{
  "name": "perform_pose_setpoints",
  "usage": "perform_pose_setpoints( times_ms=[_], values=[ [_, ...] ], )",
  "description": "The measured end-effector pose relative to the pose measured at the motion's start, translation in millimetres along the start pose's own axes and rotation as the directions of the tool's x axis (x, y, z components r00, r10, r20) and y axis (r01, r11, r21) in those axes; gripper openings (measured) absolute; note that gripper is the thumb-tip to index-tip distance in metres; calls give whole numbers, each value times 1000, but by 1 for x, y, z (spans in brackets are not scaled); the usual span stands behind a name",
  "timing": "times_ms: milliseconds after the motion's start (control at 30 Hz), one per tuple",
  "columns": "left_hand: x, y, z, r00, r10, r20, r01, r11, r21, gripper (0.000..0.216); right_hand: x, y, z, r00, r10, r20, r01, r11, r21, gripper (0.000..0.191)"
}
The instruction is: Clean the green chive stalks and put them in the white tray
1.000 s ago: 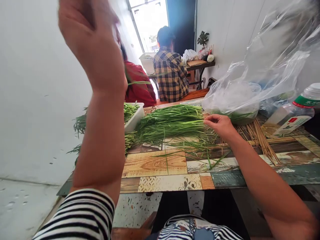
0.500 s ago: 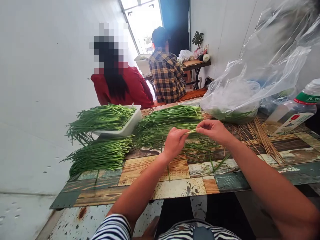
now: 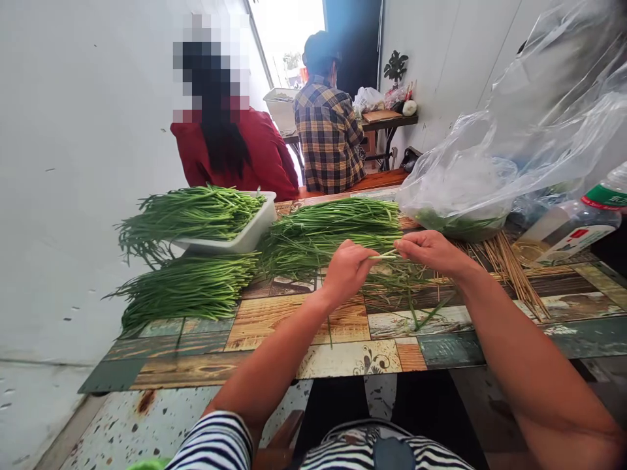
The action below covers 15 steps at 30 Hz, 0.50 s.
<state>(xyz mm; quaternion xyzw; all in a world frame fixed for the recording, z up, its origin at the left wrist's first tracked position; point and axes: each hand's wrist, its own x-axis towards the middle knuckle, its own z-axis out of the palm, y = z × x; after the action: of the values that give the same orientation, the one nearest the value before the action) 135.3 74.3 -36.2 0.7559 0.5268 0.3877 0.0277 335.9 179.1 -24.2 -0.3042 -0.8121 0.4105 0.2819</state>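
Note:
Thin green stalks, which look like garlic chives (image 3: 385, 256), stretch between my two hands over the table. My left hand (image 3: 347, 271) is closed around them, their pale ends poking out to the right. At those ends my right hand (image 3: 425, 251) pinches with thumb and fingers. Just behind lies a loose pile of chives (image 3: 337, 219). Trimmings and stray leaves (image 3: 401, 284) are scattered under and beside my hands. To the left rests a neat bundle of chives (image 3: 191, 290), and more chives (image 3: 206, 212) fill a white plastic tub (image 3: 267, 219).
Wooden skewers (image 3: 514, 274) lie right of my right hand. Behind them stand a clear plastic bag (image 3: 460, 189) with greens and a large bottle (image 3: 573, 225). Beyond the patchwork-patterned table (image 3: 304, 320), a person in red (image 3: 264, 156) and one in plaid (image 3: 326, 137) sit facing away.
The view has tilted and shifted slightly. My right hand has moved a little right from my left, and more of the pale stalk ends show between them.

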Motion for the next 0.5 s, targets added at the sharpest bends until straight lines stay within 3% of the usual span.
perform_pose_setpoints(
  times_ms=[67, 133, 200, 267, 400, 500],
  values=[
    [-3, -2, 0, 999, -38, -30, 39, 999, 5, 22, 1, 7, -6, 981, 40, -188, -37, 999, 17, 54],
    [-8, -6, 1, 994, -86, -70, 86, 996, 7, 21, 3, 12, -10, 931, 61, -360, -72, 997, -16, 56],
    [-12, -9, 2, 990, -113, -90, 112, 994, -8, 20, 4, 16, -9, 900, 54, -433, -111, 988, -107, 57],
    [-14, -10, 3, 988, -121, -100, 119, 993, -28, 21, 6, 19, -4, 905, -7, -426, -100, 968, -229, 51],
    [-12, -9, 0, 968, -175, -180, 165, 984, -69, 30, 12, 32, 11, 934, -166, -316, 14, 902, -431, 21],
    [-11, -13, 0, 943, -222, -247, 194, 972, -131, 32, 14, 41, 16, 937, -202, -284, 51, 886, -461, 17]
  ],
)
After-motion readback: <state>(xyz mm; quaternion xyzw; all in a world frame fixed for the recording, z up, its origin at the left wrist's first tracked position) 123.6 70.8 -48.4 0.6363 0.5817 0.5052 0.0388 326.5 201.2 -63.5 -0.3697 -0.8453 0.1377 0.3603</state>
